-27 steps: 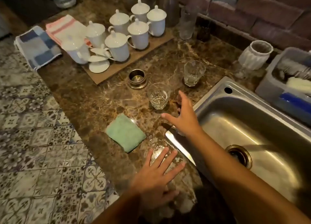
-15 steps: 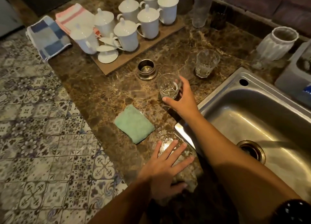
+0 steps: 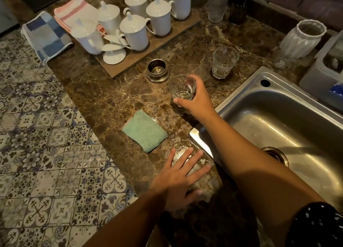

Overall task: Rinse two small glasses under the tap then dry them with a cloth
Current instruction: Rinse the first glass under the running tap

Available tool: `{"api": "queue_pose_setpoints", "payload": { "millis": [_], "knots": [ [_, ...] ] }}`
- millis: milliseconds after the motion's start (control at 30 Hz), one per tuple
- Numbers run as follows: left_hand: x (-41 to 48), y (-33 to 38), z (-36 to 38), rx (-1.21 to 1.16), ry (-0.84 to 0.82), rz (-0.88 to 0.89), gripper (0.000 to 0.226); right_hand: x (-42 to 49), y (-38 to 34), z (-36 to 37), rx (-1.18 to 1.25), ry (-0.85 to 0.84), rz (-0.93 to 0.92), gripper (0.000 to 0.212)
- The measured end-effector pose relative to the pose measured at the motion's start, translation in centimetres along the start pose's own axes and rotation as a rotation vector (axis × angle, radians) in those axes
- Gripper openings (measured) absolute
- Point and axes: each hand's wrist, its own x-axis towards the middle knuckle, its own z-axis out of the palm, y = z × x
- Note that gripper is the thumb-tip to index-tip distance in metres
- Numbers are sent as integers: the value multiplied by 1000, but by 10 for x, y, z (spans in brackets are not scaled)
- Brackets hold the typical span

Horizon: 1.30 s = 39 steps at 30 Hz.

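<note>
Tightened since a moment ago: right hand (image 3: 196, 102), fingers clamped on near glass (image 3: 182, 88), frame centre. Left hand (image 3: 178, 181) flat on desk (image 3: 111, 102), fingers apart. Second glass (image 3: 223, 62) upper right, cloth (image 3: 144, 130) untouched; rinsing, drying seemingly all ahead.

Centre frame: a small clear glass (image 3: 182, 88), upright, gripped round its side by the right hand (image 3: 196, 101). A second glass (image 3: 223, 63), faceted, stands upright to its upper right. A folded green cloth (image 3: 145, 130) lies flat on the worktop (image 3: 111, 102), lower left.
</note>
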Motion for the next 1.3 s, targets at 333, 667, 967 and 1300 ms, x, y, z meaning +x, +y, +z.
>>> {"api": "queue_pose_setpoints", "payload": {
  "millis": [333, 667, 967, 1300],
  "knots": [
    [-2, 2, -8, -13, -55, -53, 61, -92, -49, -47, 82, 122, 18, 74],
    [36, 21, -64, -80, -129, -79, 45, -222, -76, -104, -98, 316, 195, 81],
    [92, 97, -137, -955, -249, 48, 33, -303, -85, -147, -40, 640, 202, 78],
    [92, 184, -176, -1805, -525, 57, 63, -353, -87, -205, 42, 628, 151, 77]
  ]
}}
